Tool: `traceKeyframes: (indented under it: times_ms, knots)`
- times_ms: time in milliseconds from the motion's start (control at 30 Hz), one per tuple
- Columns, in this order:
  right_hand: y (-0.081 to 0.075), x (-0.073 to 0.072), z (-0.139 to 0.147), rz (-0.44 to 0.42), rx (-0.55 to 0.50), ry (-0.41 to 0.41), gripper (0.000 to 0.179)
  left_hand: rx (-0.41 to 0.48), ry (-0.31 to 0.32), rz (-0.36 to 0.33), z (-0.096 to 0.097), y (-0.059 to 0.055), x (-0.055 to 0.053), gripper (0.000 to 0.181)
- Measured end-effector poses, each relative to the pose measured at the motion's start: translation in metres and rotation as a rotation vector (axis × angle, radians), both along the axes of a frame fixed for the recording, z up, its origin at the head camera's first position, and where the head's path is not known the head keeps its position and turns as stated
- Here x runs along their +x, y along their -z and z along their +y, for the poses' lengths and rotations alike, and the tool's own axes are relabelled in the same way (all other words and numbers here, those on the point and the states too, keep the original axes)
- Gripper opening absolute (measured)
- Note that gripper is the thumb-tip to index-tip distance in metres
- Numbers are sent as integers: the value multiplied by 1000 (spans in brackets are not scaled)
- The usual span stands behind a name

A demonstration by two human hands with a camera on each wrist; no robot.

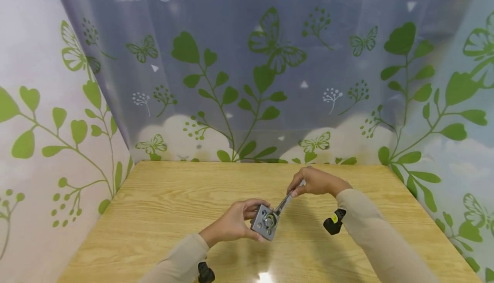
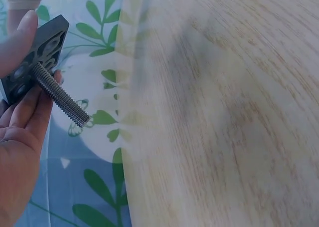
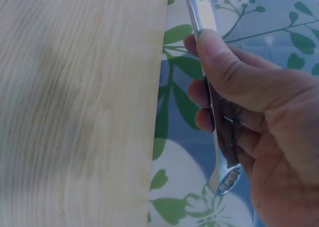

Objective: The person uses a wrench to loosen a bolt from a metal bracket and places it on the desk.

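My left hand (image 1: 234, 221) holds a grey metal plate (image 1: 257, 219) with several holes by its edges, tilted above the table. A bolt (image 1: 269, 221) sits in the middle of the plate, its head facing up. On the plate's other side, the left wrist view shows the long threaded shank (image 2: 62, 95) sticking out. My right hand (image 1: 315, 181) grips a shiny metal wrench (image 1: 284, 201) along its handle. The wrench's far end overlaps the bolt head in the head view. Its toothed ring end (image 3: 229, 181) pokes out below my fingers in the right wrist view.
The wooden table (image 1: 173, 193) extends beneath both hands to a curtain (image 1: 231, 103) printed with leaves and butterflies at its back edge. Similar printed cloth hangs at both sides. Black camera mounts (image 1: 332, 225) sit on my wrists.
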State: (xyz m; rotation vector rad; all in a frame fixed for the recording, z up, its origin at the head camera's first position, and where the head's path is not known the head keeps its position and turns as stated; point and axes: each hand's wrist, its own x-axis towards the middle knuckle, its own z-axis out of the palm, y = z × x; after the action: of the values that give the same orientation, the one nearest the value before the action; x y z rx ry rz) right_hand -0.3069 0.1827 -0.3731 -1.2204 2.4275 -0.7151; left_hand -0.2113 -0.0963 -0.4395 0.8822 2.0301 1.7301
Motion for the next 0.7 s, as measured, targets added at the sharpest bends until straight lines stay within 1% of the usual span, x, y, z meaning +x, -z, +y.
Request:
traceKeyframes:
  times_ms: [133, 200, 267, 400, 467, 567, 700]
  knots:
    - [10, 2, 13, -24, -21, 24, 21, 15, -23, 3, 1, 5, -1, 76]
    - [15, 4, 22, -28, -37, 61, 21, 17, -47, 6, 0, 7, -1, 76]
    - [22, 7, 31, -30, -59, 109, 23, 25, -84, 11, -1, 8, -2, 75]
    - [37, 15, 48, -48, -115, 217, 24, 45, -183, 8, -4, 8, -4, 76]
    - [44, 22, 54, -57, -152, 273, 26, 47, -231, 3, -4, 8, -5, 77]
    - [55, 35, 57, -65, -199, 358, 31, 57, -296, -12, -3, 8, -6, 78]
    - [65, 59, 48, -30, -237, 458, 35, 96, -356, -32, -1, 8, -7, 76]
